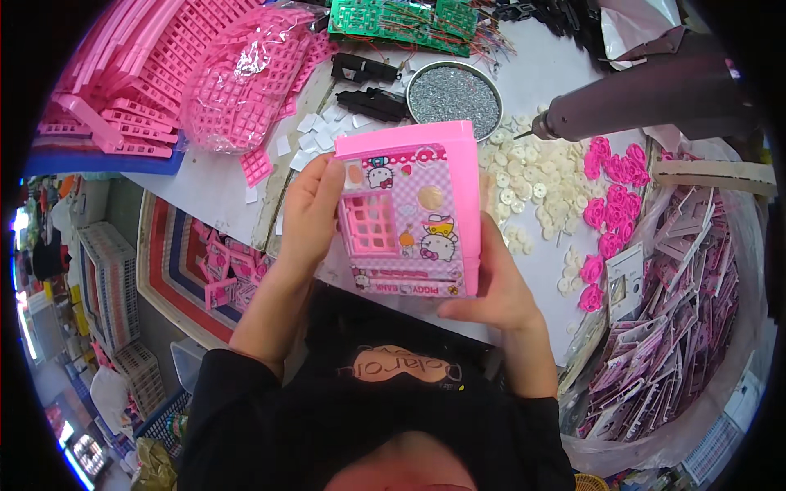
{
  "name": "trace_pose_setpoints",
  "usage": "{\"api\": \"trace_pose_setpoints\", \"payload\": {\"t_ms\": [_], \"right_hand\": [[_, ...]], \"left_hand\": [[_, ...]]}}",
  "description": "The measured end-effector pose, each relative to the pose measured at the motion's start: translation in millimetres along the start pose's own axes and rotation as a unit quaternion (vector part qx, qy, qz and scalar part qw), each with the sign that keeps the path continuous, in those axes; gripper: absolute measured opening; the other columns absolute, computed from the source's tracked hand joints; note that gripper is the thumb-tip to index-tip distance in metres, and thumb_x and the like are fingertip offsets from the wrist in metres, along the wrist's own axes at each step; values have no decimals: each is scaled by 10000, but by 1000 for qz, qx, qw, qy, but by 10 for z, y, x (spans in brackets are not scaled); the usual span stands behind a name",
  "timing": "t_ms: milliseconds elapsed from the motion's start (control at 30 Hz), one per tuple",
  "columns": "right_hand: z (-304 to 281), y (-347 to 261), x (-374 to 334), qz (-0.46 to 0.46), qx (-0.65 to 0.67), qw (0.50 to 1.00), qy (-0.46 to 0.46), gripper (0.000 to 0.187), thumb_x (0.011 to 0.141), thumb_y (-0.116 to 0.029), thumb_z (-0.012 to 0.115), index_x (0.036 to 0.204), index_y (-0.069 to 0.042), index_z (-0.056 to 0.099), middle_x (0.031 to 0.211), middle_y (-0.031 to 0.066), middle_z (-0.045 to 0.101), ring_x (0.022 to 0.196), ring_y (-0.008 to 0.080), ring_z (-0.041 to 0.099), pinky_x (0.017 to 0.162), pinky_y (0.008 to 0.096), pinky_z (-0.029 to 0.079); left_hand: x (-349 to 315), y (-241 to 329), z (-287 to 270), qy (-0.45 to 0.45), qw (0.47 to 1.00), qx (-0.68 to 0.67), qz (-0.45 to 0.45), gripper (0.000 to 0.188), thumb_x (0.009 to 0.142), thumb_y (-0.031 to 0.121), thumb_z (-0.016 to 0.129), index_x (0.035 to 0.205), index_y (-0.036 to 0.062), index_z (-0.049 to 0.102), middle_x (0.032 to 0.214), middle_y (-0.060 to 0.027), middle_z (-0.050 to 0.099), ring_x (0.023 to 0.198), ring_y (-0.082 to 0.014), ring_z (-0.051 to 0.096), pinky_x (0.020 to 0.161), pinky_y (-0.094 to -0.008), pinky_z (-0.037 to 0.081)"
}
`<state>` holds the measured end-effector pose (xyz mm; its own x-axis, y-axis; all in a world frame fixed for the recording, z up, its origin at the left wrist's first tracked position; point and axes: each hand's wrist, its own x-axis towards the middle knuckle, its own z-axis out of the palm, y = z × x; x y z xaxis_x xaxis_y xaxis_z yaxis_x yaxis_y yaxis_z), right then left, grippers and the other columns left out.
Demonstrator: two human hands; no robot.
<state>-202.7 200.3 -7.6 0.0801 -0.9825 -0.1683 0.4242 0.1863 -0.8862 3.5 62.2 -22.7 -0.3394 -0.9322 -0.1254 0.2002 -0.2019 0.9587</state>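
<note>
Gripping a pink plastic box (409, 219) from opposite sides, two bare hands hold it above the near edge of a white bench (544, 74). The left hand (313, 209) has its fingers closed on the upper left edge, thumb against the printed front; the right hand (503, 286) clasps the lower right side, its fingers partly hidden behind. The box looks light and stiff, with smooth walls that may slip. Its barred window (372, 222) seems the most fragile part, so the solid side edges look the safest hold. Beyond lie a round dish of small metal pieces (453, 95), cream discs (532, 184) and pink roses (618, 209), beneath a power screwdriver (639, 98).
</note>
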Motion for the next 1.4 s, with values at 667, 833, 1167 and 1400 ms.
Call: {"api": "trace_pose_setpoints", "payload": {"t_ms": [667,833,1167,1400], "right_hand": [[84,117,-34,0,11,992,124,536,876,8,728,1357,41,492,1158,127,690,929,156,693,797,298,589],[-327,-46,234,-122,-228,961,102,442,813,12,726,1243,-14,626,1201,109,689,1034,233,646,898,356,534],[-728,-63,121,-149,-660,736,30,513,818,-306,730,1288,-107,674,1495,195,477,1374,454,389,1133,521,363],[-489,-126,73,-93,-743,662,48,568,809,-374,777,1301,-116,662,1503,216,442,1352,488,376,1116,531,374]], "left_hand": [[-163,-185,71,35,952,241,183,300,1061,197,502,820,19,501,669,-42,475,640,-79,435,552,-305,377],[225,-214,-178,-133,925,259,244,149,978,182,632,980,35,654,836,-109,665,709,-264,636,666,-334,487],[247,-136,-261,-322,758,474,310,493,720,-1,634,1191,131,697,1402,-112,589,1324,-382,504,1082,-481,420],[119,-63,-57,-304,754,478,332,428,745,49,656,1167,101,694,1340,-99,619,1293,-348,526,1080,-497,409]]}}
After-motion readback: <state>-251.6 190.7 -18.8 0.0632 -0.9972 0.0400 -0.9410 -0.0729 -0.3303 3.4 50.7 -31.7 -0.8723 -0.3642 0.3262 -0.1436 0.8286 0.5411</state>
